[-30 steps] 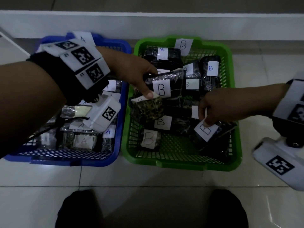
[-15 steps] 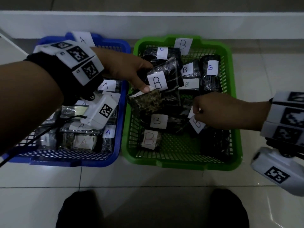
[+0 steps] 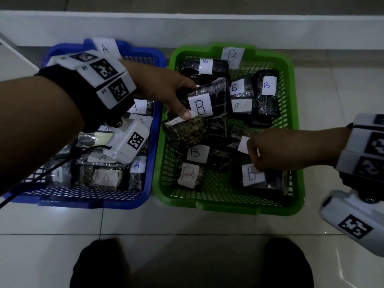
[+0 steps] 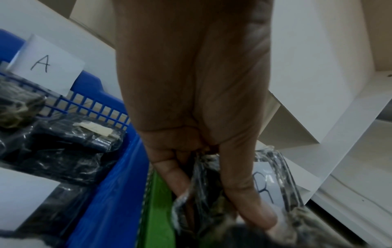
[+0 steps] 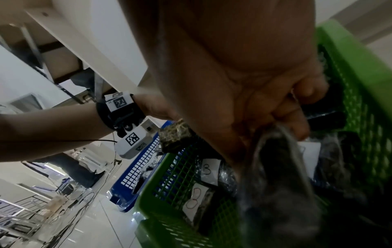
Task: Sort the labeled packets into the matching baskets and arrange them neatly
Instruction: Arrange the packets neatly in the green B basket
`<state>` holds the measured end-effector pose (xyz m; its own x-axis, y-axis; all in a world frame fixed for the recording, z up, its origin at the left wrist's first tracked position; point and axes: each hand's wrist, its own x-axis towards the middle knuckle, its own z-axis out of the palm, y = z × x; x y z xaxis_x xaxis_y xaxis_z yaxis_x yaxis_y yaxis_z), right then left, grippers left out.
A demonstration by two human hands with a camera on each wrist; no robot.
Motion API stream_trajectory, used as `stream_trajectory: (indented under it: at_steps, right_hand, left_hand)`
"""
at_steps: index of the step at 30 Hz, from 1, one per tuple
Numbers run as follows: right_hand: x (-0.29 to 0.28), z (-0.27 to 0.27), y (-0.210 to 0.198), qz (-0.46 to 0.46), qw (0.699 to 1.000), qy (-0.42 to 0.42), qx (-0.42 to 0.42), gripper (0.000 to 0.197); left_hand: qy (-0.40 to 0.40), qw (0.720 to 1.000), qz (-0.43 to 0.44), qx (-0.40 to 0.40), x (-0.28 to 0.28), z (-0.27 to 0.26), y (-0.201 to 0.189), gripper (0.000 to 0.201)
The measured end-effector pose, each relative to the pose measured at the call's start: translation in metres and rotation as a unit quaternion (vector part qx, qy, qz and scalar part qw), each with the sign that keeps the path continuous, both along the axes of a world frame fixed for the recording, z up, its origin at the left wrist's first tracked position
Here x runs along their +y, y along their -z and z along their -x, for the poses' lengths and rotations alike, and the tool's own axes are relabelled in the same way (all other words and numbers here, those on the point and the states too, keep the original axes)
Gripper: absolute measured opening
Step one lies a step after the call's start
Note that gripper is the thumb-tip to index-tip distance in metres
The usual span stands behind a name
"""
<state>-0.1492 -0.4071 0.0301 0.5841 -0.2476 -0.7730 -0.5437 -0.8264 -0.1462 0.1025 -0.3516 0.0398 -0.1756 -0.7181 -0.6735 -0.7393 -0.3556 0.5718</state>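
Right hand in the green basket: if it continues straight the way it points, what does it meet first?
Probably the B packet lying left of the right hand; depth is unclear.

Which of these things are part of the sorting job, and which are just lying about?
Part of the job:
- green basket tagged B
- blue basket tagged A
- B packet held by the left hand
- B packet pinched by the right hand

Just lying about:
- white shelving
- floor cables

B packets (image 3: 209, 104) piled in green basket (image 3: 228, 206).
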Motion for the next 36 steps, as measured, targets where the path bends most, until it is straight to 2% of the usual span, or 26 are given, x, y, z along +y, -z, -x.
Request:
stream_trajectory:
  at_steps: [3, 5, 8, 11, 16, 19, 22, 24, 26, 27, 28, 30, 32, 33, 36]
  right_hand:
    - [-0.003, -0.001, -0.004, 0.005, 0.999, -0.028, 0.027, 0.028]
    - [-0.006, -0.005, -0.002, -0.025, 0.999, -0.031, 0.027, 0.023]
    - [-0.001, -0.008, 0.007, -0.041, 0.998, -0.011, -0.035, 0.02]
    - [0.011, -0.001, 0.028, -0.065, 0.989, 0.067, -0.118, 0.024]
    - [0.024, 0.011, 0.046, -0.065, 0.986, 0.076, -0.132, 0.025]
    - [0.022, 0.012, 0.048, -0.042, 0.99, 0.044, -0.129, 0.023]
    - [0.027, 0.016, 0.048, 0.038, 0.987, -0.035, -0.154, 0.016]
    - [0.026, 0.015, 0.045, 0.04, 0.986, -0.048, -0.155, 0.018]
    - [0.013, 0.011, 0.037, 0.012, 0.987, -0.008, -0.158, 0.022]
    - [0.004, 0.009, 0.031, 0.006, 0.986, 0.021, -0.163, 0.022]
    - [-0.005, 0.009, 0.024, 0.005, 0.987, 0.026, -0.156, 0.02]
    - [-0.024, 0.009, 0.011, 0.025, 0.993, -0.085, -0.073, 0.026]
    - [-0.032, 0.01, 0.0, 0.058, 0.967, -0.229, 0.091, 0.046]
    - [-0.031, 0.011, -0.004, 0.064, 0.951, -0.265, 0.144, 0.056]
    - [-0.022, 0.016, -0.006, 0.03, 0.948, -0.267, 0.169, 0.068]
  left_hand:
    - [0.009, 1.0, 0.002, -0.005, 0.002, 0.001, 0.0, 0.071]
    - [0.005, 1.0, 0.002, -0.001, 0.003, 0.001, 0.0, 0.073]
    - [0.005, 1.0, 0.002, -0.008, 0.003, 0.002, 0.0, 0.072]
    - [0.015, 1.0, 0.003, -0.019, 0.003, 0.003, -0.001, 0.071]
    - [0.027, 0.999, 0.009, -0.042, 0.003, 0.007, -0.003, 0.068]
    - [0.028, 0.998, 0.009, -0.058, 0.003, 0.009, -0.004, 0.068]
    - [0.026, 0.997, 0.013, -0.076, 0.003, 0.014, -0.006, 0.069]
    - [0.034, 0.996, 0.013, -0.087, 0.001, 0.015, -0.007, 0.058]
    - [0.054, 0.994, 0.004, -0.097, 0.0, 0.017, -0.009, 0.047]
    - [0.069, 0.993, -0.004, -0.099, -0.001, 0.019, -0.01, 0.048]
    - [0.087, 0.991, -0.014, -0.101, -0.001, 0.022, -0.011, 0.051]
    - [0.129, 0.985, -0.033, -0.107, 0.0, 0.031, -0.009, 0.059]
    - [0.171, 0.977, -0.052, -0.113, 0.004, 0.043, 0.0, 0.065]
    - [0.187, 0.974, -0.056, -0.115, 0.006, 0.05, 0.007, 0.066]
    - [0.194, 0.972, -0.042, -0.129, 0.016, 0.065, 0.027, 0.067]
